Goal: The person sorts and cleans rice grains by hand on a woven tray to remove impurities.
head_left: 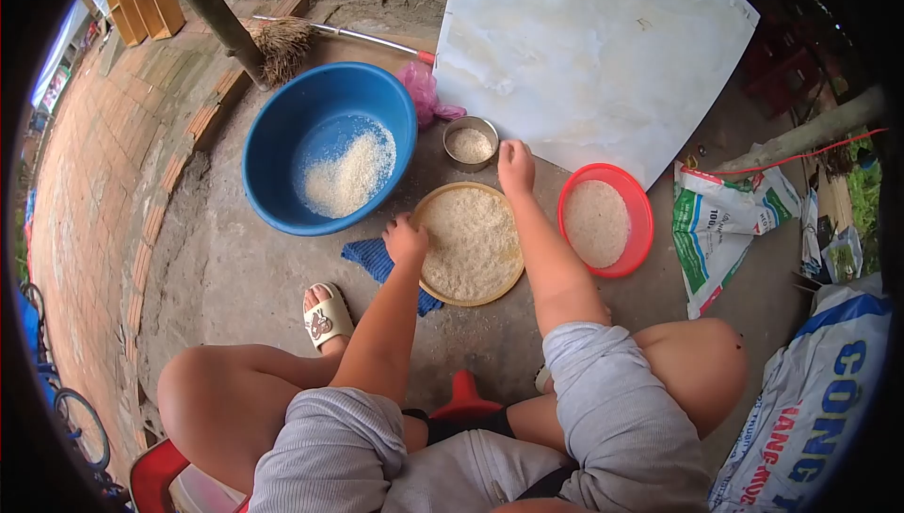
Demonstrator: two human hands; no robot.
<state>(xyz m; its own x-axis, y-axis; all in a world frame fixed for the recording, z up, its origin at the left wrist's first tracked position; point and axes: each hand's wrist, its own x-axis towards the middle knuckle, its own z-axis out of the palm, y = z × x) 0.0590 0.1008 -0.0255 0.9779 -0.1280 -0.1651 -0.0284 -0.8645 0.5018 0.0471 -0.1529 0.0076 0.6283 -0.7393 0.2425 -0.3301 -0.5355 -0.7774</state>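
Note:
A round, shallow yellow tray (pixel 470 298) full of pale rice grains rests on the ground in front of me. My left hand (pixel 406 240) is at its left rim, fingers curled over the edge. Past the tray's upper right edge is my right hand (pixel 515 169), its fingers closed; whatever they may hold is hidden. Just left of that hand, a small metal bowl (pixel 458 161) with some grains in it stands beyond the tray. Under the tray's left side lies a blue cloth (pixel 369 257), partly covered.
A large blue basin (pixel 266 160) at left holds a heap of rice. To the right stands a red bowl (pixel 646 221) of grain. Behind are a pink plastic bag (pixel 422 89), a broom (pixel 282 47) and a white marbled sheet (pixel 593 42). Printed sacks (pixel 810 400) lie at right.

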